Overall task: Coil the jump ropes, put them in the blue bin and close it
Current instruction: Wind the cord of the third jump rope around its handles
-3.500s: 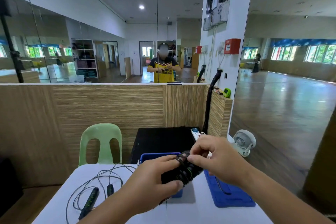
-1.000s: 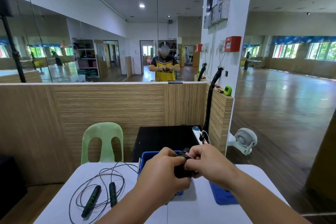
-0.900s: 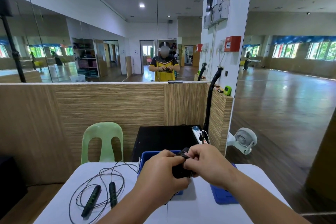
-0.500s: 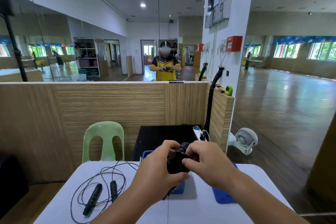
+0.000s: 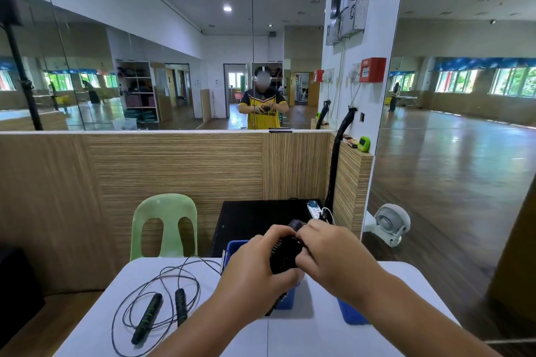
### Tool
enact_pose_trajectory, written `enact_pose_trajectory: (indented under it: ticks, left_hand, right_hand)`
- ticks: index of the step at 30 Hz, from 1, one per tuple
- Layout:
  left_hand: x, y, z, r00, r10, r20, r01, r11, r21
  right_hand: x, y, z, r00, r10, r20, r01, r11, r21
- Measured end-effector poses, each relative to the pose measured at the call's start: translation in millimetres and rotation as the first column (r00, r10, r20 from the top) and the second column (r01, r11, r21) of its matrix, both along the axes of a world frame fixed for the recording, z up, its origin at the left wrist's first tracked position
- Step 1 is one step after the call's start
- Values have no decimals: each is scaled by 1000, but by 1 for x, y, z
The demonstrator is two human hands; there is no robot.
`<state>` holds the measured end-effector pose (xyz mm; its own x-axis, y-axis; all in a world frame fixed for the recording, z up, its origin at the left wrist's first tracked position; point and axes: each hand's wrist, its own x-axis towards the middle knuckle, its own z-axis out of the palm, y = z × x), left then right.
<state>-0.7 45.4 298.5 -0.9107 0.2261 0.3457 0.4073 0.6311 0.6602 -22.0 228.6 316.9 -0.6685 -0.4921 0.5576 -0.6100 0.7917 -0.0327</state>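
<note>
Jump ropes, two of them, were out. One coiled jump rope (image 5: 285,255) was wound into a tight black bundle, ribbed where the cord lapped over itself, with a rounded dark end poking out on top. It was held up above the far edge of the worktop (image 5: 290,336), just over the blue bin (image 5: 233,249). The left hand (image 5: 255,272) had fingers and thumb curled around the bundle from the side, gripping it. The right hand (image 5: 327,258) was closed on its upper part, fingertips pinching at the cord.

The loose jump rope (image 5: 146,317) lay by the left edge of the worktop. Its thin grey cord sprawled in wide uneven loops around two slim black handles with a textured, grippy look, lying side by side. The worktop was smooth, white and matt, with rounded corners. The bin was hard blue plastic with squared walls, mostly hidden behind the hands. Its blue lid (image 5: 351,314) lay apart toward the right edge. Beyond stood a pale green moulded plastic chair (image 5: 165,220), a striped wood-grain partition (image 5: 174,165) and a big wall mirror (image 5: 145,66).
</note>
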Motion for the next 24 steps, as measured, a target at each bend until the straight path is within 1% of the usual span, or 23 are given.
enact_pose_trajectory:
  ticks: [5,7,9,11,13,15,20,24]
  left_hand:
    - [0,4,2,999,30,-21,-29,999,21]
    - [1,5,3,999,40,-25,-40,999,26]
    - [3,7,5,998,44,-41,-44,999,19]
    - [5,8,8,998,46,-42,-46,999,14]
    - [6,9,10,999,44,1,-44,999,27]
    - [6,10,8,997,53,62,-58,995,80]
    - [6,11,5,985,8,175,-65,945,321]
    - [8,12,6,974,-35,223,-61,910,410]
  right_hand:
    - [6,1,-7,991,-21,-136,-12,972,-236]
    - [8,2,-9,984,-21,-175,-29,959,-281]
    - [10,2,-9,985,-28,-168,-27,948,-318]
    - [12,-3,-10,995,-43,-90,0,903,-429]
    - [18,-8,-10,999,-30,27,40,810,-584]
    - [24,-14,-10,990,37,137,67,730,-680]
    - [34,-22,-4,909,246,337,149,563,-813]
    - [33,-19,-3,856,352,378,197,455,-869]
